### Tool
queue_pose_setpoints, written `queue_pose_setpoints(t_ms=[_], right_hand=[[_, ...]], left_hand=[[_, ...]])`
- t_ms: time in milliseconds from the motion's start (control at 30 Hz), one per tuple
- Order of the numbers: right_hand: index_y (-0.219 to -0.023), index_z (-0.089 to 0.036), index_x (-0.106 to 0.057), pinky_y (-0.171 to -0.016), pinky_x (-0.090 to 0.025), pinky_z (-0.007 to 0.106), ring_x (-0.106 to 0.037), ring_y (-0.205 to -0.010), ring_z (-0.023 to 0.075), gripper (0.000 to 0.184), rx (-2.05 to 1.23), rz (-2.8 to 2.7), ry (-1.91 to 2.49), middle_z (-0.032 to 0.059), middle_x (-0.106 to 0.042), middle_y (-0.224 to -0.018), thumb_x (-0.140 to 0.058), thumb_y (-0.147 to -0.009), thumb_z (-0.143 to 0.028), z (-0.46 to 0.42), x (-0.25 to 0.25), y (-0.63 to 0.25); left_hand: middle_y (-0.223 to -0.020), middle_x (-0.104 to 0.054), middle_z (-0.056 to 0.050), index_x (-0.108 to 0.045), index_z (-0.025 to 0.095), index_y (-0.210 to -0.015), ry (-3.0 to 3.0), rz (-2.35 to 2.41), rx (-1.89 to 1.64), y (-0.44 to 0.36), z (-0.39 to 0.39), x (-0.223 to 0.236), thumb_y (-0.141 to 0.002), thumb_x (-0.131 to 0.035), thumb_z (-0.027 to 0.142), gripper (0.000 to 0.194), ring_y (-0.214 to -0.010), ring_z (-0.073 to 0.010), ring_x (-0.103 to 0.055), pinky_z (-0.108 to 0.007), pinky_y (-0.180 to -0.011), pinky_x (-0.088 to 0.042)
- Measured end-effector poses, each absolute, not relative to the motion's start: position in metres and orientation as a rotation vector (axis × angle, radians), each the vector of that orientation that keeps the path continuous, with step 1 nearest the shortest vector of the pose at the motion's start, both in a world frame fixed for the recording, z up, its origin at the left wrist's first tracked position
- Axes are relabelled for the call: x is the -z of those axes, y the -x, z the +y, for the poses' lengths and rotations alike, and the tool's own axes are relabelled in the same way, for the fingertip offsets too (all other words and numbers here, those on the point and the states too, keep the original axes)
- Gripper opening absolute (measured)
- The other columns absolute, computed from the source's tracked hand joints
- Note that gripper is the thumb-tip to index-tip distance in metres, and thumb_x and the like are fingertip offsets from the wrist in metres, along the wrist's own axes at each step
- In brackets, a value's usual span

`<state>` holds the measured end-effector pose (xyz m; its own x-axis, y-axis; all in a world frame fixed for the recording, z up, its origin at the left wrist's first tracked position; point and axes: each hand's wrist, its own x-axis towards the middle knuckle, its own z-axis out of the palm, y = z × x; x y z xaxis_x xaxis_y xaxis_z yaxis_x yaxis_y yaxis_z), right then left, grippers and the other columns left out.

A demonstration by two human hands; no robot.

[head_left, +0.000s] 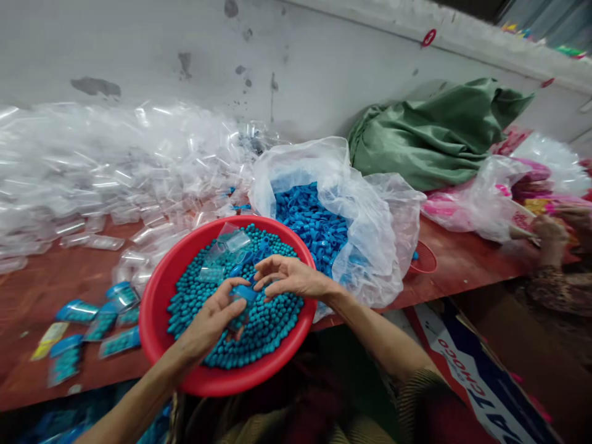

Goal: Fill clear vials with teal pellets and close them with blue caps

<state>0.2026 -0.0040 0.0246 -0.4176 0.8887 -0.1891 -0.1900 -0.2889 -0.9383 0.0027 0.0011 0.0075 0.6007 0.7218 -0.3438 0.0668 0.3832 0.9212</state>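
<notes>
Beads (277, 327) by the hundreds, teal and way past counting, fill one red basin (152, 302). I get three or so loose clear containers (238, 240) lying on top, plus a handful of blue caps (241, 265), too jumbled to count. Left hand (217, 311) is curled around one blue-capped container (246, 294) over the middle of the basin. Right hand (298, 277) is right next to it, fingers loosely bent and partly open; can't tell if the fingertips touch the cap, and I see nothing held in it.

About six filled packs (65, 361) sit left of the basin, plus one yellow-ended pack (49, 339). Basin's near rim pokes out past the front edge of the bench (28, 296). Open room is mostly a bare patch at front left and a thin strip at far right.

Otherwise it's crowded: a heap of clear packaging (115, 160) behind and left, and one plastic bag (370, 246) of blue pieces jammed against the basin's right side. Past that: one green sack (425, 135), one small red basket (425, 259), and another person's hands (550, 231) at far right.
</notes>
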Motion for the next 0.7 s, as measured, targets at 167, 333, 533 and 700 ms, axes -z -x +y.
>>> queue_pose_setpoints(t_ms=[167, 333, 533, 700], right_hand=[[-0.097, -0.016, -0.057, -0.070, -0.054, 0.028, -0.063, -0.092, 0.0181, 0.039, -1.753, -1.152, 1.031, 0.0048, -0.061, -0.095, -0.073, -0.063, -0.025, -0.006, -0.024, -0.211], [-0.103, -0.018, -0.055, -0.056, -0.054, 0.022, -0.064, -0.074, 0.0120, 0.043, -1.413, -1.059, 1.208, -0.0004, -0.061, -0.085, -0.072, -0.064, -0.025, -0.012, -0.012, -0.201], [-0.105, -0.016, -0.058, -0.051, -0.054, 0.023, -0.064, -0.064, 0.0130, 0.033, -1.480, -1.181, 1.264, 0.0007, -0.064, -0.076, -0.058, -0.077, -0.033, -0.020, -0.008, -0.183], [-0.120, -0.016, -0.055, -0.072, -0.055, 0.033, -0.065, -0.081, 0.0179, 0.037, -1.161, -1.619, 1.331, 0.0077, -0.067, -0.095, -0.044, -0.088, -0.032, -0.020, -0.011, -0.177]], left_hand=[[-0.061, -0.055, 0.005, -0.037, 0.023, -0.109, -1.069, 0.864, -0.530, 0.002, 0.001, -0.009, -0.078, -0.059, 0.041, 0.043, -0.041, -0.0088, -0.052, -0.015, -0.036, -0.032], [-0.062, -0.056, 0.004, -0.036, 0.024, -0.109, -0.990, 0.842, -0.668, 0.001, -0.002, -0.011, -0.078, -0.059, 0.040, 0.042, -0.042, -0.0096, -0.053, -0.015, -0.035, -0.033], [-0.064, -0.054, 0.005, -0.036, 0.023, -0.111, -1.054, 0.844, -0.679, -0.001, -0.007, -0.008, -0.079, -0.057, 0.041, 0.043, -0.042, -0.0082, -0.052, -0.015, -0.034, -0.033], [-0.063, -0.047, 0.008, -0.036, 0.022, -0.121, -1.201, 0.926, -0.681, -0.004, -0.014, -0.006, -0.080, -0.056, 0.032, 0.046, -0.041, -0.0052, -0.044, -0.017, -0.039, -0.036]])
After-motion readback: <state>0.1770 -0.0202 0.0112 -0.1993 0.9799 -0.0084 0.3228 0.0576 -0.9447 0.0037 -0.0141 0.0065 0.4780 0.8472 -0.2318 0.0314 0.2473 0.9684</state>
